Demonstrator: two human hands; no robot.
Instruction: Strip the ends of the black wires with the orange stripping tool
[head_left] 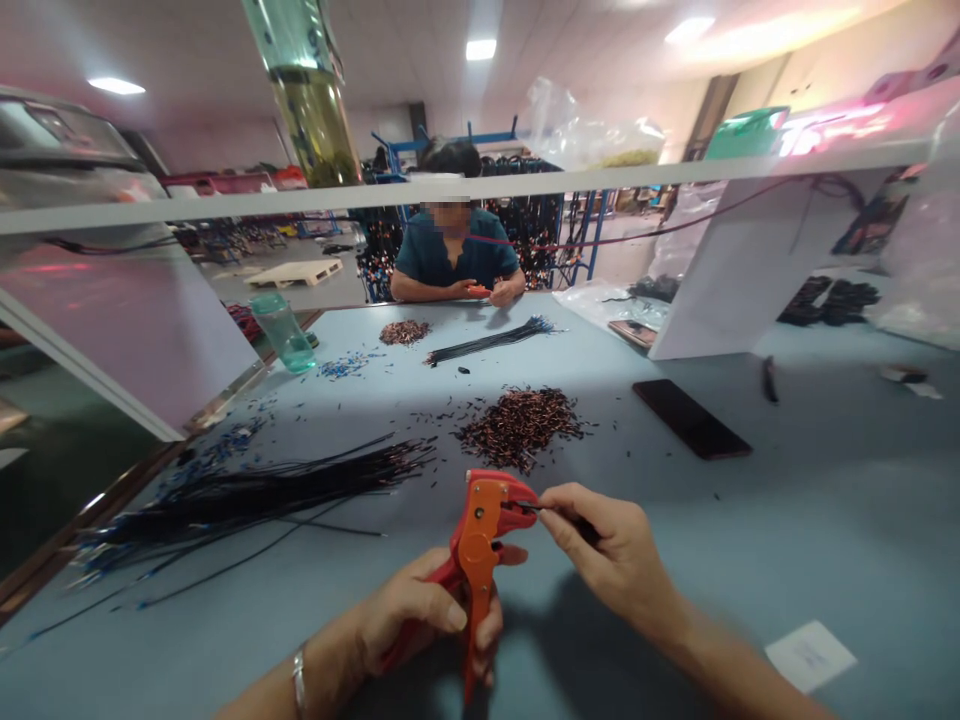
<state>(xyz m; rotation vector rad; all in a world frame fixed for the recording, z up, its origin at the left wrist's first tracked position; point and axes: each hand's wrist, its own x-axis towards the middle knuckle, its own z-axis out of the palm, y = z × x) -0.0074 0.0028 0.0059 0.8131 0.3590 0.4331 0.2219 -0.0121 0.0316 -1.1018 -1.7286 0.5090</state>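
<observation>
My left hand (439,610) is wrapped round the handles of a red and orange wire stripper (480,540), held upright with its jaws to the right. My right hand (600,535) pinches a thin black wire (535,507), one end of which reaches into the stripper's jaws. Most of that wire is hidden by my fingers. Beyond the tool lies a heap of short black and copper-coloured offcuts (525,425). To the left, a bundle of long black wires (277,495) is spread on the blue-grey table (825,510), some with blue ends.
A black phone (690,418) lies at the right, a white paper square (810,655) at the lower right. Blue bits (349,365), a green bottle (283,335) and a second wire bundle (487,343) are farther back. Opposite sits a person (457,255) holding an orange tool. A shelf (480,190) spans overhead.
</observation>
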